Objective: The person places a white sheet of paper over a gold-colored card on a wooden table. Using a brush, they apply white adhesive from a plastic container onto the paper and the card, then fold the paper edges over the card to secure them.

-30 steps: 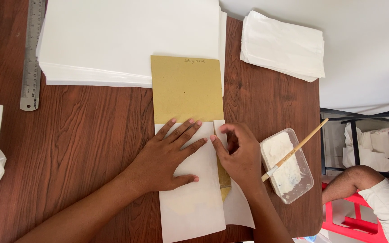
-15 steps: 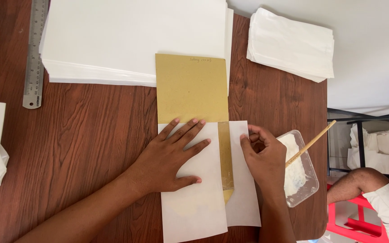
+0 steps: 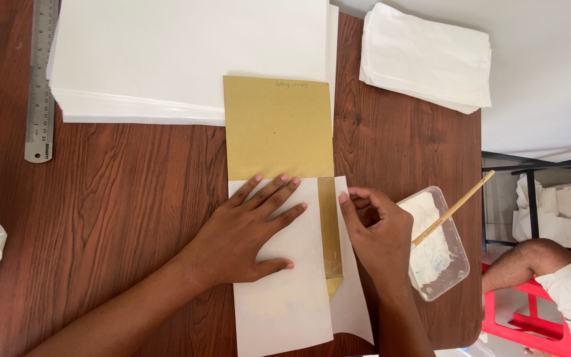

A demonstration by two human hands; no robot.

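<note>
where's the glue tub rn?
Head view, right side: the clear plastic tub sits near the table's right edge, just right of the right hand, with a wooden stick resting in it.

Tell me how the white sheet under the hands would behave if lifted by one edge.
The white sheet is probably floppy: it looks thin, and the brown card shows faintly through it. It seems light, since the left hand lies flat on it and the right hand is at its right flap. It could well crease or tear.
</note>
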